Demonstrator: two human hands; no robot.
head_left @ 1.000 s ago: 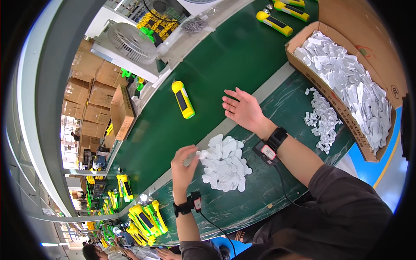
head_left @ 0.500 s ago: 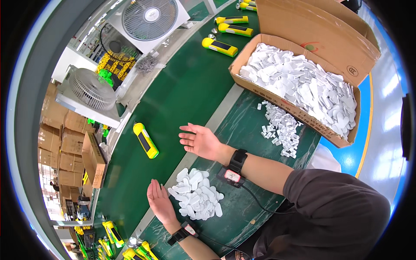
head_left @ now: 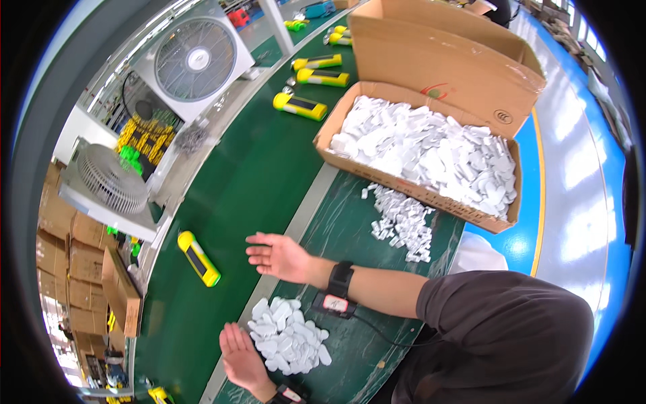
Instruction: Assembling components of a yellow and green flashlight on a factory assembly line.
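My left hand is open, palm up with fingers stretched out. It lies beside a pile of flat white oval pieces on the dark green table. My right hand is open too and holds nothing. Its fingers reach over the edge of the green conveyor belt, above the pile. A yellow-green flashlight with a dark panel lies on the belt, apart from both hands. Each wrist wears a black strap with a small device.
An open cardboard box full of white oval pieces stands at the upper right. Small clear-white parts lie heaped before it. More flashlights rest farther along the belt. Two fans and stacked cartons are beyond the belt.
The view has turned and shifted, so the scene sits lower and further left. Both hands stay open in nearly the same places by the pile.
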